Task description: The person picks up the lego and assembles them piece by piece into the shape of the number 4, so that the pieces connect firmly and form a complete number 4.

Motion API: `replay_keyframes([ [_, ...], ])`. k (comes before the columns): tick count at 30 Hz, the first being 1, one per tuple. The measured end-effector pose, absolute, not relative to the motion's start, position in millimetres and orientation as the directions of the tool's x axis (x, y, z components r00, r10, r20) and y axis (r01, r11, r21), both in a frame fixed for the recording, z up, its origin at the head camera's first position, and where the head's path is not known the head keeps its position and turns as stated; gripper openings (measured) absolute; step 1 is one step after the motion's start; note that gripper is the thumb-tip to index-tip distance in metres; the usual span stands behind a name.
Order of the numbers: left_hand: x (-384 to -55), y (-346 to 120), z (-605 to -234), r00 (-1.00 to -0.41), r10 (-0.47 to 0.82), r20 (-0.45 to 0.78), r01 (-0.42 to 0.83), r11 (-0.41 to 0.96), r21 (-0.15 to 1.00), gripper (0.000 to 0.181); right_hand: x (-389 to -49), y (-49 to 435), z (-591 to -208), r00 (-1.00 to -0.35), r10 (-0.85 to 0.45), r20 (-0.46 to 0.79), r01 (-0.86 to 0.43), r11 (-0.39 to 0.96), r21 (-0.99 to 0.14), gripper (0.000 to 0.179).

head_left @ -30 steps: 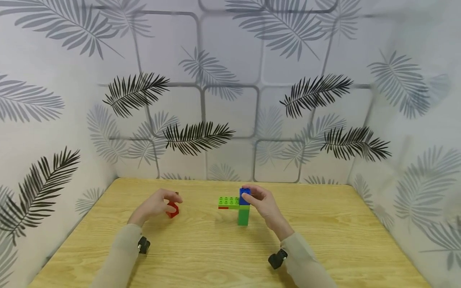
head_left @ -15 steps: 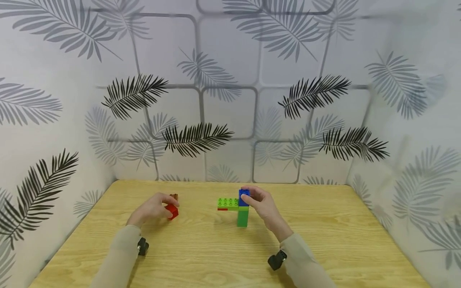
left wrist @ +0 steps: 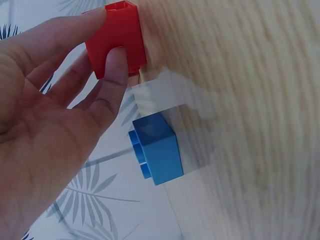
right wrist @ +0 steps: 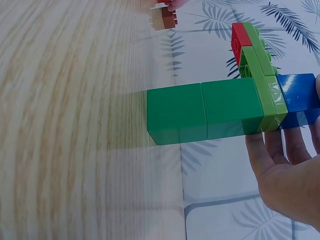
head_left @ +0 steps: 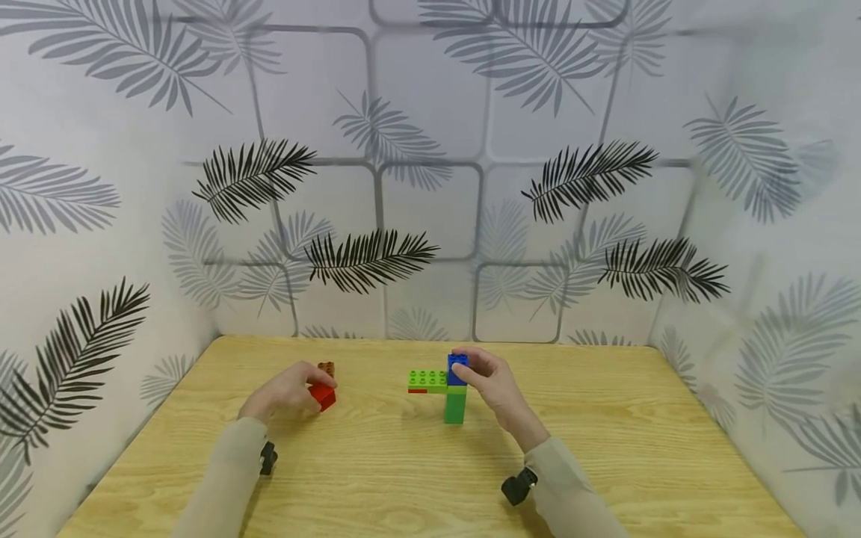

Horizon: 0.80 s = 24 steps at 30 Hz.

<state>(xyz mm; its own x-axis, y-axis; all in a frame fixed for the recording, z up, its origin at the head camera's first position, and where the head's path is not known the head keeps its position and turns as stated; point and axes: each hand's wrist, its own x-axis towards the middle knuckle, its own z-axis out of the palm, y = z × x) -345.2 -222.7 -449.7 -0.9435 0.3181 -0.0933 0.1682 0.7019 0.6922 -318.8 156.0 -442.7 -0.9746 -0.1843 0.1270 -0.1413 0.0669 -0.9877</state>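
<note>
My left hand [head_left: 289, 388] pinches a red toy building brick [head_left: 323, 396] between thumb and fingers, low over the left of the table. In the left wrist view the red brick [left wrist: 117, 37] sits tilted at the fingertips. My right hand [head_left: 496, 382] holds the blue brick [head_left: 457, 369] at the top of an upright build. Under that blue brick lies a light-green brick [head_left: 427, 379] that juts out leftwards, with a red piece [head_left: 418, 391] beneath its free end. Two stacked green bricks [right wrist: 205, 111] form the column that stands on the table.
A brown brick [head_left: 326, 368] lies just behind the red one. Another blue brick [left wrist: 159, 149] stands on the table in the left wrist view; my left hand hides it from the head view. The wooden table [head_left: 403, 478] meets a leaf-patterned backdrop [head_left: 430, 299].
The red brick has turned in my left hand, and its solid face now shows. More of the brown brick is visible. My right hand and the build have stayed in place.
</note>
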Motion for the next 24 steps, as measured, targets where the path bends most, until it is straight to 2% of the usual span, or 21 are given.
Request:
replay_keyframes([
  [5, -346, -223, -452, -0.939, 0.334, -0.085, 0.178, 0.681, 0.711, 0.046, -319, 156, -441, -0.975, -0.189, 0.119, -0.137, 0.085, -0.987, 0.041],
  [9, -348, -223, -451, -0.915, 0.400, -0.046, 0.249, 0.651, 0.717, 0.039, -320, 157, -442, -0.975, -0.190, 0.112, -0.131, 0.090, -0.987, 0.042],
  [13, -351, -217, -448, -0.913, 0.406, -0.043, 0.233, 0.605, 0.761, 0.039, -322, 157, -440, -0.974, -0.194, 0.120, -0.138, 0.080, -0.987, 0.043],
  [20, -338, -198, -431, -0.924, 0.371, 0.089, 0.287, 0.522, 0.803, 0.039, -321, 155, -442, -0.972, -0.194, 0.133, -0.148, 0.065, -0.987, 0.036],
  [24, -347, -188, -440, -0.933, 0.337, 0.125, 0.274, 0.441, 0.855, 0.042, -320, 157, -442, -0.970, -0.204, 0.134, -0.149, 0.060, -0.987, 0.037],
])
